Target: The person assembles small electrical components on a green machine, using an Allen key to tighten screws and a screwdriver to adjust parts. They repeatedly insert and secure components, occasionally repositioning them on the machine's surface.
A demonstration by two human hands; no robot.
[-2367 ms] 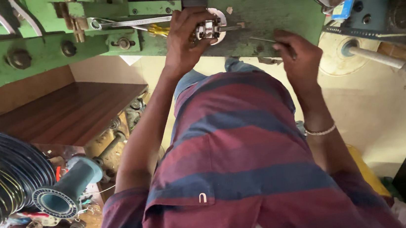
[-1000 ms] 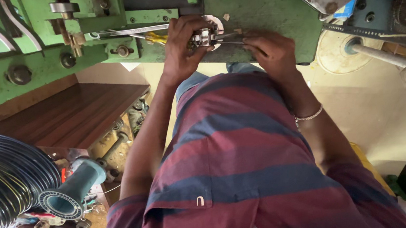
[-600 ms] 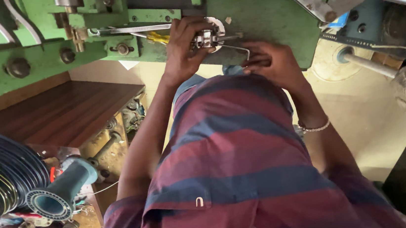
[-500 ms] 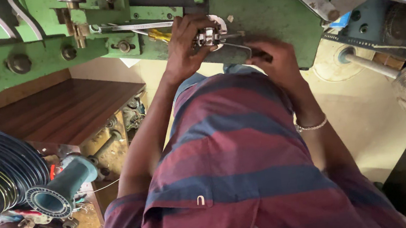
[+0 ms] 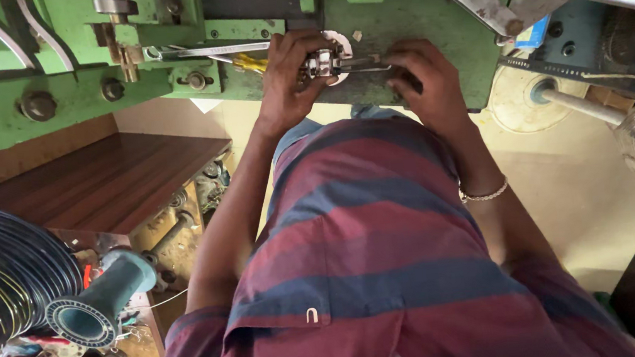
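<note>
One small silver metal fitting (image 5: 324, 63) sits on the front of the one green machine (image 5: 53, 87), and the left hand (image 5: 294, 80) has its fingers closed on it. Just right of the fitting, the right hand (image 5: 423, 81) is curled around one thin metal rod (image 5: 363, 63) that reaches into it. Left of the fitting lie one wrench (image 5: 204, 51) and one yellow-handled tool (image 5: 248, 62).

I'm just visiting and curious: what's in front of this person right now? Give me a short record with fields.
Setting: workshop, seen from above
Machine: green machine with bolts and levers
Left hand: left hand grips a small metal fitting on the machine
Right hand: right hand rests at the fitting's right side, on a thin metal rod
Wrist: bracelet on the right
Nearby: wooden shelf, teal spool, wire coil
</note>
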